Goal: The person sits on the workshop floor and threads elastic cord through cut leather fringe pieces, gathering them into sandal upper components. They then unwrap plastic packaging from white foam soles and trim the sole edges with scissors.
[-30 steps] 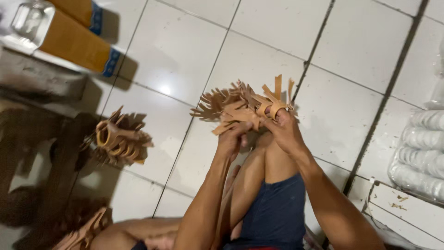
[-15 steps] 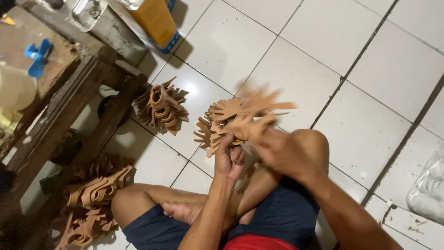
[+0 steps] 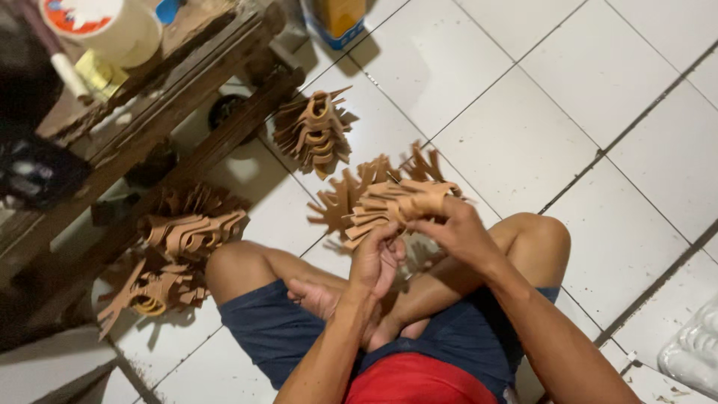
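The person sits cross-legged on the white tiled floor [image 3: 516, 142], both hands raised in front of the knees and working one bundle of tan leather-like cut pieces [image 3: 389, 196]. The left hand [image 3: 376, 258] is closed around the near end of the bundle from below, fingers curled tight. The right hand [image 3: 458, 230] clamps over the top, pinching the folded straps together. The bundle's pointed ends fan out away from the body, just above the tiles.

Against half a second ago, the bundle looks tighter and flatter: the loose ends that were splayed upward are now gathered under the right hand, so the stack seems closer to squared up. The view has swung too, dropping lower and further left than a second ago; the wooden bench [image 3: 149, 112] fills the upper left, with a white tub [image 3: 105, 26] on it.

A finished-looking stack [image 3: 314, 133] lies on the floor just beyond the hands, and two more piles [image 3: 176, 254] sit by the left knee, under the bench edge
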`<control>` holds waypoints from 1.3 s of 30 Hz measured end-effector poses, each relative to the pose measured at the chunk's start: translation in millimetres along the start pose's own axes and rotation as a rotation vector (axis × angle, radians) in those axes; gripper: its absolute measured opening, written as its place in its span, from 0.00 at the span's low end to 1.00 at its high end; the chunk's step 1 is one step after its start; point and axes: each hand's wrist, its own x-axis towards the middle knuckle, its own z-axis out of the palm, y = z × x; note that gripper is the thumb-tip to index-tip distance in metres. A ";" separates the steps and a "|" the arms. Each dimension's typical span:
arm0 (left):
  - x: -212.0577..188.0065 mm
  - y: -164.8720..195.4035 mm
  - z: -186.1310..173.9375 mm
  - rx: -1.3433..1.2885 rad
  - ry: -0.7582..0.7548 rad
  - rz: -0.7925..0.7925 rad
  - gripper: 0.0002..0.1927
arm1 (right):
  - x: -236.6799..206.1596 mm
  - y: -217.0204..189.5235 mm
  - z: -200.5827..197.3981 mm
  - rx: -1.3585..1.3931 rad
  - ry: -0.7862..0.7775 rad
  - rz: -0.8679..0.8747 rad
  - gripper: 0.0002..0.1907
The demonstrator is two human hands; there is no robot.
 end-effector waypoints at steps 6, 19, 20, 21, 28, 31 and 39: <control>-3.4 -3.4 -17.0 0.122 0.132 0.027 0.09 | -0.9 -5.7 13.0 0.102 -0.066 0.244 0.16; -31.0 29.9 -38.5 -0.092 -0.127 -0.121 0.16 | -7.5 12.3 39.8 0.397 0.098 0.525 0.12; -33.3 33.7 -37.7 -0.116 -0.122 -0.131 0.17 | -8.3 14.6 40.5 0.421 0.068 0.518 0.12; -36.4 36.3 -37.2 -0.105 -0.172 -0.157 0.18 | -9.8 17.3 40.4 0.444 0.042 0.516 0.12; -40.6 38.2 -39.8 0.160 -0.107 -0.123 0.23 | -34.9 59.6 52.3 0.724 0.062 0.624 0.12; -34.3 37.9 -36.5 0.040 -0.117 -0.177 0.25 | -46.5 85.4 70.2 0.896 0.147 0.623 0.11; -29.9 37.3 -33.9 0.285 0.039 -0.017 0.20 | -48.6 96.5 66.6 1.329 0.264 0.806 0.21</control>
